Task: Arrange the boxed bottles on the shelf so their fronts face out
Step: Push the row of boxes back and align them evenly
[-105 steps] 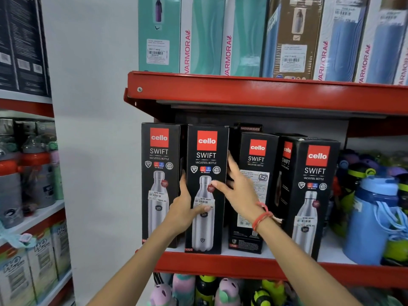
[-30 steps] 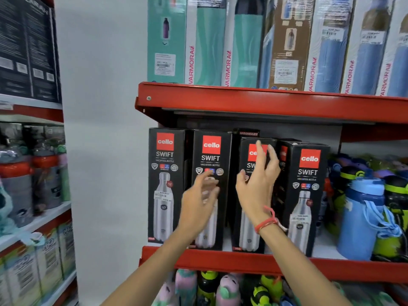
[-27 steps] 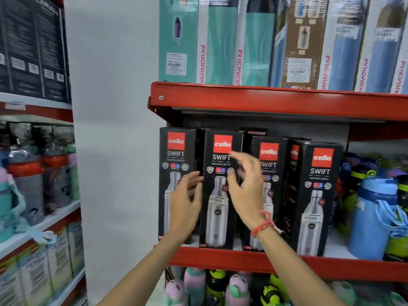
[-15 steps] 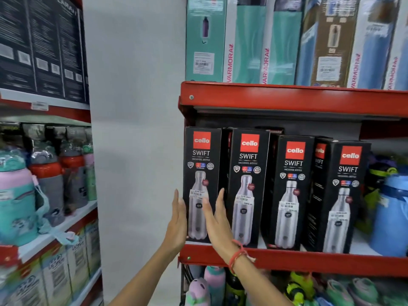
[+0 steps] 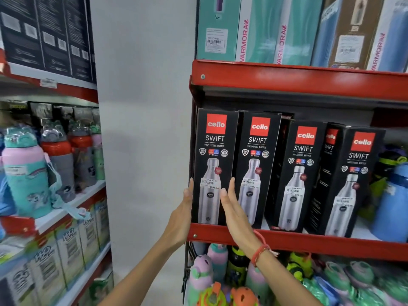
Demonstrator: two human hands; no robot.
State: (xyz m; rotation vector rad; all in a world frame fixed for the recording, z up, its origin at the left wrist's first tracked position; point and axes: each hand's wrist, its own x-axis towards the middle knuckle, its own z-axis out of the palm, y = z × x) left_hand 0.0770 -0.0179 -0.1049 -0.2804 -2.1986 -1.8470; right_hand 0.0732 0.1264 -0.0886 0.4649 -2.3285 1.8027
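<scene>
Several black "cello SWIFT" bottle boxes stand upright on the red shelf [image 5: 309, 244], fronts facing out. The leftmost box [image 5: 215, 151] sits at the shelf's left end. My left hand [image 5: 184, 208] lies flat against its left side, fingers straight up. My right hand [image 5: 231, 204], a red thread at the wrist, is flat with fingers together at that box's right edge, in front of the second box [image 5: 257, 155]. A third box [image 5: 298, 168] and a fourth box [image 5: 353, 177] stand further right; between them a box shows its side.
Teal and blue boxed bottles [image 5: 276, 29] fill the shelf above. Loose blue and green bottles [image 5: 390, 195] stand right of the black boxes. Colourful kids' bottles [image 5: 212, 274] sit below. A white pillar [image 5: 143, 129] separates a left rack with bottles [image 5: 26, 173].
Both hands came off the second and third boxes, dropped lower and shifted left to bracket the leftmost box. The third box now shows its front. The view panned left.
</scene>
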